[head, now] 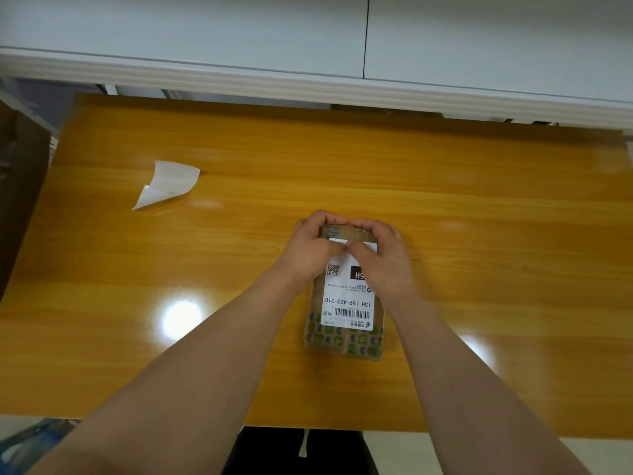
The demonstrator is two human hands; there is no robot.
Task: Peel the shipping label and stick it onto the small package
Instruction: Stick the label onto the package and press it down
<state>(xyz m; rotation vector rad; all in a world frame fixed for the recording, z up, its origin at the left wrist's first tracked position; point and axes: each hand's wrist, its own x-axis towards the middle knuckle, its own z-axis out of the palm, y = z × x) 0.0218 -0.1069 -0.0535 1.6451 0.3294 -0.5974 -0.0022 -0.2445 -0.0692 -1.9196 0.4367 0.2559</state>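
A small brown package wrapped in tape with green and blue marks lies on the wooden table, a little right of centre. A white shipping label with a barcode, a QR code and black print lies flat on its top face. My left hand and my right hand rest side by side on the package's far end. Their thumbs press down on the label's far edge and their fingers curl over the package's far side, hiding that end.
A curled white backing sheet lies on the table at the far left. White cabinets run along the far side. A dark object stands off the table's left edge, and a blue-and-clear thing sits at the bottom left.
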